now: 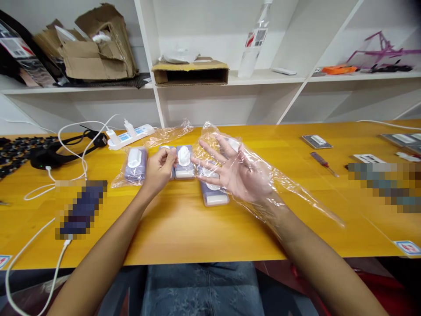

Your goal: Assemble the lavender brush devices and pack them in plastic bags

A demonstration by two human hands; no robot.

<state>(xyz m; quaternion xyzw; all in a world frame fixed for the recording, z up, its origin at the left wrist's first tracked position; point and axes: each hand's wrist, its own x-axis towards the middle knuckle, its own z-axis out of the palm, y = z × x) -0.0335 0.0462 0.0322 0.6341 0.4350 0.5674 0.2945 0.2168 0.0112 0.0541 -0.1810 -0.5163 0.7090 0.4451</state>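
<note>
A clear plastic bag lies loosely around my right hand, whose fingers are spread inside the film with the palm up. My left hand is closed in a pinch at the bag's left side, where thin film seems to reach the fingertips. Just beside that pinch stands a purple-grey case with a white oval piece; a similar one is partly hidden behind my left fingers. Under the right hand sits another such case, largely covered by hand and film. A bagged case rests left of my left hand.
Left are a phone on a white cable, a black head-worn device and a power strip. An empty-looking bag lies behind. A screwdriver and flat card-like packs are right. Shelves back the table.
</note>
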